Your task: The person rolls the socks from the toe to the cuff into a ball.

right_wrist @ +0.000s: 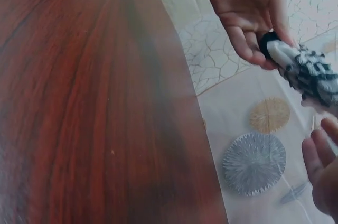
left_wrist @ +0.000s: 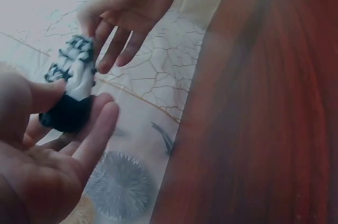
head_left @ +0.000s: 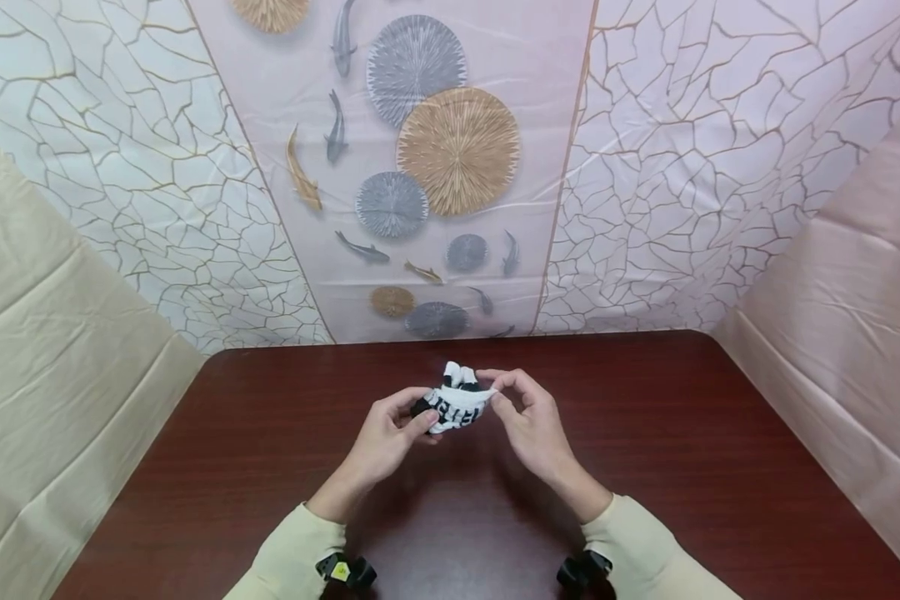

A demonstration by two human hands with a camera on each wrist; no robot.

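A small folded bundle of knitted socks (head_left: 459,407), white with black lettering and black patches, is held up between both hands over the table. My left hand (head_left: 384,435) grips its left end, thumb on the near side. In the left wrist view a black end of the socks (left_wrist: 68,113) lies between that thumb and the fingers. My right hand (head_left: 534,427) pinches the white edge at the bundle's right end with thumb and forefinger. Two white, black-marked ends stick up from the top. In the right wrist view, the socks (right_wrist: 311,76) run out of frame.
The dark red-brown table (head_left: 720,467) spreads under both hands. A patterned cloth (head_left: 645,208) with gold veins, discs and fish hangs behind its far edge. Beige cloth (head_left: 67,375) walls in both sides. Each wrist wears a dark strapped device (head_left: 345,570).
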